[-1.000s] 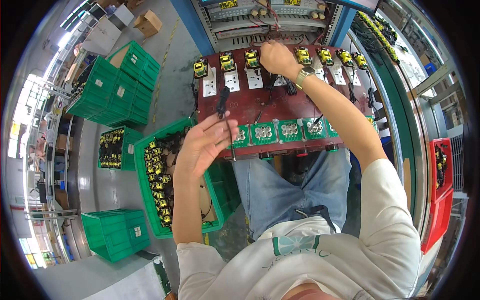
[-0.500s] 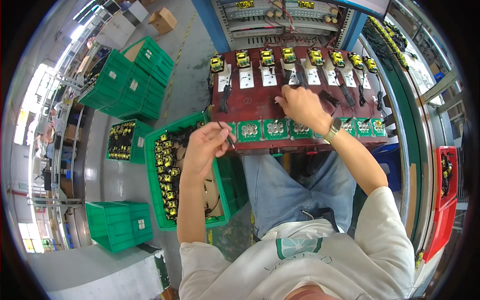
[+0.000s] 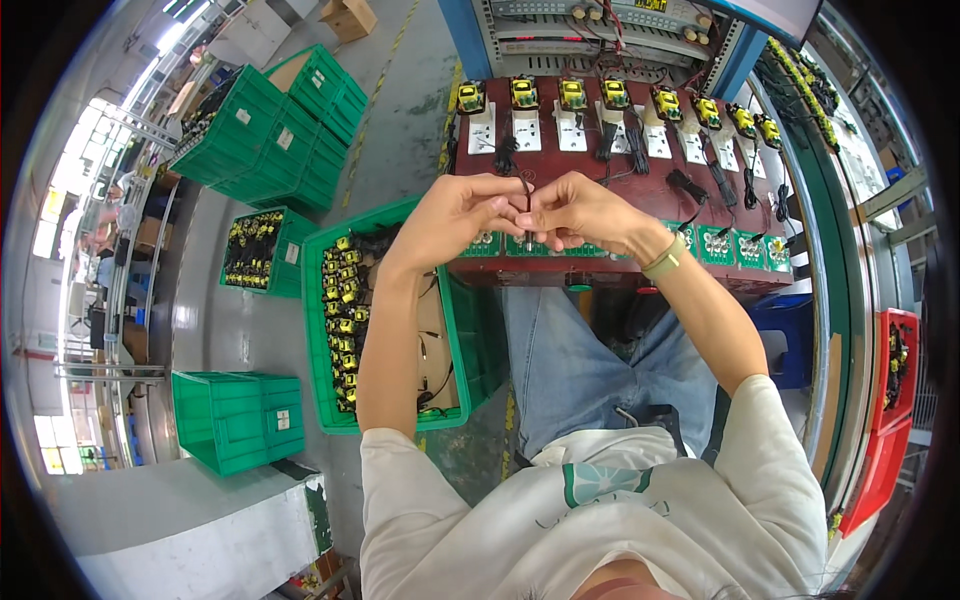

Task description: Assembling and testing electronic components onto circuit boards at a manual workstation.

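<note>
My left hand and my right hand meet above the near left part of the dark red test board. Both are closed, pinching a thin black cable with a plug at its end. The plug's tip points down over the row of green circuit boards along the board's near edge; whether it touches one, I cannot tell. Farther back, white sockets stand in a row, with yellow-and-black power adapter boards at their far ends. Several bundled black cords lie between the rows.
A green crate filled with adapter boards stands left of the test board. More green crates are stacked farther left. Rack instruments rise behind, and red bins stand at right beside a conveyor.
My right hand has come left and nearer to join my left hand, which has moved right and up with the cable. Now both hold it. The whole view has shifted slightly.
</note>
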Tool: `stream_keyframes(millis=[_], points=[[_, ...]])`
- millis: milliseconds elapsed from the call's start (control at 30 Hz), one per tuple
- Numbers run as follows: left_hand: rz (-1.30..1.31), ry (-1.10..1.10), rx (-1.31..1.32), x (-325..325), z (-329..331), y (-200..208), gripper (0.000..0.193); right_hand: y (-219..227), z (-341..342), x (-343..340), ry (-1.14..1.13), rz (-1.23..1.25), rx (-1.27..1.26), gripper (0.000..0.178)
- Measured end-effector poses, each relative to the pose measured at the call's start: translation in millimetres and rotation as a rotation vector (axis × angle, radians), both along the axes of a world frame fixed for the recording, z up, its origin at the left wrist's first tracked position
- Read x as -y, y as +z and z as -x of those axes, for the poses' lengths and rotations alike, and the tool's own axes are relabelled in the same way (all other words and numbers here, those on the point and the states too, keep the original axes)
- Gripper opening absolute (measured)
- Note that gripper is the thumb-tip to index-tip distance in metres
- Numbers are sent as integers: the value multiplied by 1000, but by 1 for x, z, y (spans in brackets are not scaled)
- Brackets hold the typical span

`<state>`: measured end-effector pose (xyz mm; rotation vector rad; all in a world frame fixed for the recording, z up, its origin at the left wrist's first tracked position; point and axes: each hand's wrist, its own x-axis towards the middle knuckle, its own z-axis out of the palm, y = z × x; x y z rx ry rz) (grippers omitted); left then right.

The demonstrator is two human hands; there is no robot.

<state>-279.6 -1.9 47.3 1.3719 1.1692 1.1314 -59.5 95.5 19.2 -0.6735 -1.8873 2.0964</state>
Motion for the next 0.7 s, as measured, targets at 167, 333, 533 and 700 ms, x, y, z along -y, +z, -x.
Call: stream_keyframes(millis=[167, 333, 533, 700], points=[[-124, 418, 84, -45, 58, -45, 46, -7, -8, 0, -215, -200, 9, 14], [-218, 754, -652, -72, 120, -187, 48, -6, 10, 1, -207, -672, 110, 15], [-77, 452, -365, -79, 135, -231, 36, -22, 14, 7, -171, -1126, 27, 15], [-10, 318, -490, -84, 131, -216, 26, -34, 12, 4, -238, -1227, -6, 15]])
